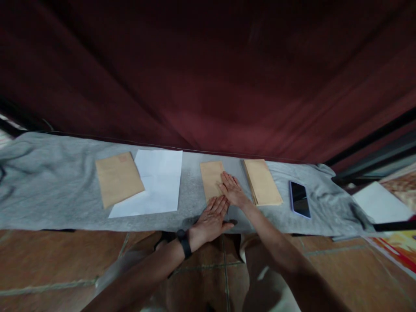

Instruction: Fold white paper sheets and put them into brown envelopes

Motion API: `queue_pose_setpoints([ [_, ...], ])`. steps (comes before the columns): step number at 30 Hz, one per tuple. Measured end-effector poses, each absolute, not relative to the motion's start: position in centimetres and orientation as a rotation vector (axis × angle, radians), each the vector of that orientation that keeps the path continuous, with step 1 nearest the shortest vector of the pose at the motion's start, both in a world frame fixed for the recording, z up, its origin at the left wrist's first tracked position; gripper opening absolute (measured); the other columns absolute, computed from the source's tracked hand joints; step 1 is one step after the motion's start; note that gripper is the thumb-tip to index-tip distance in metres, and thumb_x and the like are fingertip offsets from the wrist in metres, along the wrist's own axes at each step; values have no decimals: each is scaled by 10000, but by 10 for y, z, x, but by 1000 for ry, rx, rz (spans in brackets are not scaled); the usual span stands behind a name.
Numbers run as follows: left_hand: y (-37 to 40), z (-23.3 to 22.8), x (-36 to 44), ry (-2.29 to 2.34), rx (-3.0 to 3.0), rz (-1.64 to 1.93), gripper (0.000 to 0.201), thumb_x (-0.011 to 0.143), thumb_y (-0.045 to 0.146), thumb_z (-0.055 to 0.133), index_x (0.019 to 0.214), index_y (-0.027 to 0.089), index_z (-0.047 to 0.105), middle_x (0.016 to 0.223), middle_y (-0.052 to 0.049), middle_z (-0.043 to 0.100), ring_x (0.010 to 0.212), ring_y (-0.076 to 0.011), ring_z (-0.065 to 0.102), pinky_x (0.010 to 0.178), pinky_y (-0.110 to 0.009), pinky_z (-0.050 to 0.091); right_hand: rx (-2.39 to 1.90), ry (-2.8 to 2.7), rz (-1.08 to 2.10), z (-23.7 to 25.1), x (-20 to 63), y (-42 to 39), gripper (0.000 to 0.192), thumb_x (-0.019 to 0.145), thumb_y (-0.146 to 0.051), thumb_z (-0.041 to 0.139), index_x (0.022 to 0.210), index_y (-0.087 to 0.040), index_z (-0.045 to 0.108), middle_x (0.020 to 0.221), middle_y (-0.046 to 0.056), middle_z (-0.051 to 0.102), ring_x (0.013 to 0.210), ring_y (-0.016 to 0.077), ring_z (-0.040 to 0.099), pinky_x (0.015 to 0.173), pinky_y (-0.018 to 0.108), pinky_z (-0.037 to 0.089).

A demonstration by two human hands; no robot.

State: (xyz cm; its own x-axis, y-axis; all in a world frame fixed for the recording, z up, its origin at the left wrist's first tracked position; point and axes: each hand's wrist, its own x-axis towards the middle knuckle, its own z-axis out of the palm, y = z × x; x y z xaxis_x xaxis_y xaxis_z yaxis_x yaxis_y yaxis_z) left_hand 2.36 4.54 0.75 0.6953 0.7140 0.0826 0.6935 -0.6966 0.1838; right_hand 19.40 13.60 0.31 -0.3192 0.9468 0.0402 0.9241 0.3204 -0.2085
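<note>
A brown paper envelope (210, 175) lies in front of me on the grey cloth (191, 182). My left hand (211, 219), with a black band on its wrist, lies flat over the envelope's near end, fingers stretched out. My right hand (233, 190) rests flat on the envelope's right side, its fingers extended and its heel close to the left fingertips. Both hands hide part of the envelope. Just right of it sits a stack of brown envelopes (264, 182). To the left, another brown envelope (118, 177) overlaps white paper (162, 182).
A phone (300, 199) with a purple edge lies right of the stack. Dark red fabric (208, 86) hangs behind the narrow cloth-covered surface. Tiled floor (48, 255) shows below its front edge. Colourful printed material (398, 249) lies at the far right.
</note>
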Motion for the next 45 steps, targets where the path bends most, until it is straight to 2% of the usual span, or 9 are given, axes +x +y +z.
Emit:
queue_pose_setpoints([
  [5,35,0,23,1290,2770,335,839,1023,673,321,1623,86,308,1650,-209,371,1565,-315,304,1275,-495,222,-1738,-2375,170,-2,204,99,580,1093,-366,276,1639,-175,314,1682,121,332,1572,249,299,1281,503,255],
  [10,40,-2,17,1406,2713,391,733,1046,563,350,1585,67,381,1652,-196,377,1564,-306,307,1275,-470,258,-1791,-2390,150,-2,206,71,593,1091,-368,287,1642,-150,303,1705,114,270,1587,252,256,1303,488,202],
  [15,60,0,11,1498,2644,376,620,1065,461,341,1584,128,408,1676,-177,338,1575,-312,279,1272,-518,264,-1787,-2394,236,0,213,67,616,1092,-427,300,1656,-182,266,1710,99,253,1591,257,243,1302,521,184],
  [20,72,0,8,1508,2627,376,578,1054,437,384,1602,255,385,1707,-104,294,1579,-317,269,1271,-596,217,-1742,-2440,424,3,229,82,629,1065,-441,418,1650,-253,288,1713,66,263,1589,244,252,1291,501,231],
  [23,74,5,9,1497,2663,338,561,1059,410,385,1595,249,405,1701,-76,319,1590,-305,237,1291,-567,172,-1703,-2463,539,2,240,93,648,1034,-395,495,1644,-294,302,1714,47,268,1590,247,248,1288,505,242],
  [27,74,14,9,1275,2791,262,516,1091,369,344,1600,294,394,1699,-1,332,1593,-235,232,1305,-471,148,-1593,-2466,652,-3,254,106,693,976,-342,597,1624,-308,353,1707,48,301,1588,254,253,1286,501,258],
  [33,69,16,1,961,2866,259,568,1090,460,397,1621,265,340,1705,-2,308,1588,-203,243,1306,-429,126,-1506,-2392,781,-6,268,114,697,934,-324,666,1589,-319,426,1700,45,327,1577,271,286,1282,494,290],
  [40,65,15,2,947,2849,213,693,1058,577,418,1641,230,276,1711,-51,288,1598,-212,215,1305,-443,115,-1442,-2333,867,-3,272,116,700,917,-303,678,1574,-349,440,1704,36,321,1574,262,292,1272,518,312],
  [45,61,21,4,968,2813,150,768,1040,621,426,1637,165,271,1721,-86,235,1602,-229,201,1309,-443,97,-1423,-2295,945,0,273,117,704,901,-255,686,1565,-319,462,1701,47,327,1571,249,302,1286,481,292],
])
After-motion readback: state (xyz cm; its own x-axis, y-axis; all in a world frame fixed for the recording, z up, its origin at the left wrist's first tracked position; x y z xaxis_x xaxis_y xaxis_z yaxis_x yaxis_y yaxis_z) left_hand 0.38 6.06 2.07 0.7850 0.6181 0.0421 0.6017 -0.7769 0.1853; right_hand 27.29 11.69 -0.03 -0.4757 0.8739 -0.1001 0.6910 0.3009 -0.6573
